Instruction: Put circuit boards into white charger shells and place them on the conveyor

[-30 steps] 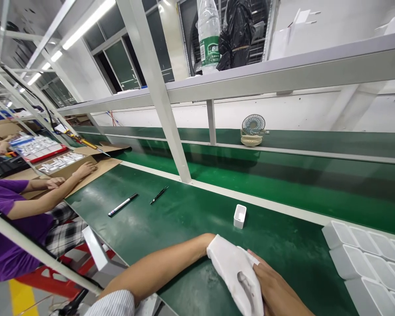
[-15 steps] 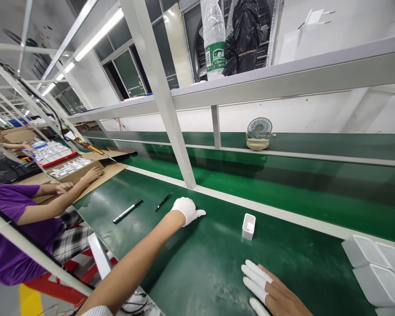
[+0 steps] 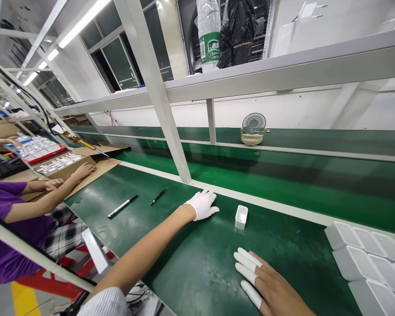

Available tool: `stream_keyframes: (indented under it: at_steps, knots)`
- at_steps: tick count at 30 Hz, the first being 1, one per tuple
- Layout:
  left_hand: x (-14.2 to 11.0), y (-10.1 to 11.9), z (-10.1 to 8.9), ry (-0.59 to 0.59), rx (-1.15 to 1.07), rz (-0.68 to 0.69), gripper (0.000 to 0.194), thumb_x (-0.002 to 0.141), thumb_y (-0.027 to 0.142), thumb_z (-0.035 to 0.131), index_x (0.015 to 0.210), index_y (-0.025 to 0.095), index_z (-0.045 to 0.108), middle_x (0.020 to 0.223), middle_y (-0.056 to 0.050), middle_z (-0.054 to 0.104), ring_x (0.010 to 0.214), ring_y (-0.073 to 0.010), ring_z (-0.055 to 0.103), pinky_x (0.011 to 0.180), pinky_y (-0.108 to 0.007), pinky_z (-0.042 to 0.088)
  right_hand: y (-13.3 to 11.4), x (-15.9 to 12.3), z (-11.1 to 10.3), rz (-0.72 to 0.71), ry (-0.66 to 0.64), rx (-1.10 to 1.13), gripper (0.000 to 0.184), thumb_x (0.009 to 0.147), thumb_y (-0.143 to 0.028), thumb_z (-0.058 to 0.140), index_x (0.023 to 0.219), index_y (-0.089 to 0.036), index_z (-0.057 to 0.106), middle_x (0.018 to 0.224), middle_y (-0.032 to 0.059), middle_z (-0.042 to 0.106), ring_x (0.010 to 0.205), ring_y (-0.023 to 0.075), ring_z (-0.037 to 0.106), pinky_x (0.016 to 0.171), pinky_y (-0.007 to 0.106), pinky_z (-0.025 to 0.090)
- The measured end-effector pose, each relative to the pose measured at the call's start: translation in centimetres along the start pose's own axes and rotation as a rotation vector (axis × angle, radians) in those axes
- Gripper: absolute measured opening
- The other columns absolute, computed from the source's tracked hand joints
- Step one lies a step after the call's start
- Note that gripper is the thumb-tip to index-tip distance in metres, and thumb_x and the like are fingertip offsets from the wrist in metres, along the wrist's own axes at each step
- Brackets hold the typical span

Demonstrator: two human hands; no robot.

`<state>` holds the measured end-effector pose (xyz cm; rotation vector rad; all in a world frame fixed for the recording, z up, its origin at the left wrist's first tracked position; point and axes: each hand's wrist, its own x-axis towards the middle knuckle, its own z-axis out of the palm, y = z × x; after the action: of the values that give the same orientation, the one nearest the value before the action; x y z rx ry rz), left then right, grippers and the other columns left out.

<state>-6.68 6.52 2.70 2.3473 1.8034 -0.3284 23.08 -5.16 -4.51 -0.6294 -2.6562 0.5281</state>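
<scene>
My left hand (image 3: 204, 205), in a white glove, lies palm down on the green bench top (image 3: 191, 259) with its fingers stretched out and nothing in it. A small white open-topped box (image 3: 241, 217) stands a short way to its right, not touched. My right hand (image 3: 266, 283) wears white covers on several fingers. It is spread flat and holds nothing, nearer to me than the small box. To its right are several translucent white containers (image 3: 352, 259) in rows, open side up.
Left of my gloved hand lie a marker pen (image 3: 122, 206) and black tweezers (image 3: 159, 196). A slanted white post (image 3: 167, 114) rises at the bench's far edge. A small fan (image 3: 253, 127) stands on the back ledge. A co-worker in a purple shirt (image 3: 9, 219) sits at left.
My left hand has slid right, closer to the small box, and its fingers now reach out where they were folded from view. The camera view has turned slightly right.
</scene>
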Motion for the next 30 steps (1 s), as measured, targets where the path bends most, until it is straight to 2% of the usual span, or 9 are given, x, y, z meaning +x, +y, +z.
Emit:
stream_keyframes:
  at_steps: [6,10,12,15,18,22,24,27,30]
  knots:
    - [-0.4,-1.8,1.1,0.015,0.064,-0.391,0.089,0.088,0.073,0.041,0.136,-0.002,0.049,0.133,-0.035,0.052,0.126,-0.0485,0.049,0.096,-0.058,0.045,1.2,-0.7,2.0,-0.014,-0.001,-0.057,0.056,0.096,-0.019,0.051,0.150,-0.026,0.040,0.157,0.0030,0.041,0.144,0.0257,0.037,0.113,0.037,0.047]
    - [0.8,-2.8,1.2,0.063,0.053,-0.449,0.098,0.087,0.076,0.039,0.144,-0.003,0.040,0.141,-0.039,0.043,0.130,-0.0531,0.043,0.096,-0.063,0.044,0.9,-0.4,1.3,-0.027,0.017,-0.070,0.057,0.096,-0.021,0.053,0.151,-0.025,0.038,0.156,0.0037,0.042,0.143,0.0245,0.039,0.112,0.034,0.047]
    - [1.0,-2.8,1.1,0.086,0.034,-0.341,0.094,0.088,0.075,0.040,0.149,0.004,0.037,0.150,-0.033,0.039,0.138,-0.0497,0.036,0.105,-0.062,0.037,0.5,-0.2,0.8,-0.037,0.032,-0.083,0.058,0.096,-0.020,0.052,0.152,-0.024,0.038,0.155,0.0038,0.043,0.142,0.0242,0.041,0.111,0.033,0.048]
    - [0.7,-2.4,1.4,0.114,-0.003,-0.141,0.073,0.096,0.063,0.037,0.154,0.019,0.031,0.162,-0.014,0.029,0.151,-0.0349,0.021,0.121,-0.053,0.017,0.1,0.0,0.4,-0.058,0.036,-0.136,0.058,0.095,-0.019,0.051,0.152,-0.022,0.038,0.154,0.0059,0.045,0.141,0.0251,0.042,0.110,0.033,0.049]
    - [-0.4,-2.1,1.7,0.111,-0.041,-0.042,0.065,0.101,0.053,0.034,0.156,0.018,0.028,0.165,-0.011,0.022,0.154,-0.0304,0.014,0.124,-0.051,0.008,0.0,0.2,0.5,-0.072,0.044,-0.158,0.055,0.095,-0.017,0.052,0.149,-0.021,0.042,0.153,0.0071,0.046,0.141,0.0255,0.043,0.110,0.034,0.048]
    - [-3.1,-2.1,0.3,-0.021,-0.094,0.089,0.065,0.098,0.052,0.043,0.152,0.017,0.037,0.163,-0.014,0.027,0.152,-0.0323,0.021,0.122,-0.050,0.021,-0.1,0.5,0.7,-0.068,0.089,-0.112,0.046,0.096,-0.016,0.053,0.141,-0.022,0.052,0.150,0.0067,0.050,0.139,0.0255,0.046,0.118,0.042,0.039]
    - [-4.6,-1.6,-1.3,-0.118,-0.134,0.180,0.062,0.096,0.058,0.047,0.145,0.021,0.050,0.157,-0.011,0.042,0.146,-0.0306,0.036,0.117,-0.043,0.033,-0.4,0.8,0.4,-0.060,0.103,-0.096,0.043,0.096,-0.015,0.052,0.139,-0.021,0.054,0.147,0.0076,0.054,0.138,0.0252,0.048,0.119,0.044,0.037]
    - [-6.2,0.6,-3.2,-0.285,-0.384,0.422,0.052,0.094,0.058,0.052,0.130,0.023,0.065,0.133,-0.008,0.066,0.123,-0.0240,0.062,0.106,-0.030,0.045,-0.8,1.1,-0.1,-0.041,0.128,-0.075,0.037,0.098,-0.016,0.051,0.134,-0.019,0.058,0.141,0.0099,0.060,0.136,0.0248,0.051,0.119,0.046,0.037]
    - [-6.4,4.2,-2.8,-0.562,-0.703,0.636,0.042,0.089,0.054,0.063,0.114,0.022,0.073,0.114,-0.005,0.073,0.106,-0.0221,0.069,0.093,-0.027,0.052,-0.8,1.1,-0.2,-0.013,0.118,-0.034,0.028,0.096,-0.013,0.048,0.117,-0.017,0.066,0.132,0.0116,0.065,0.134,0.0244,0.053,0.120,0.048,0.035]
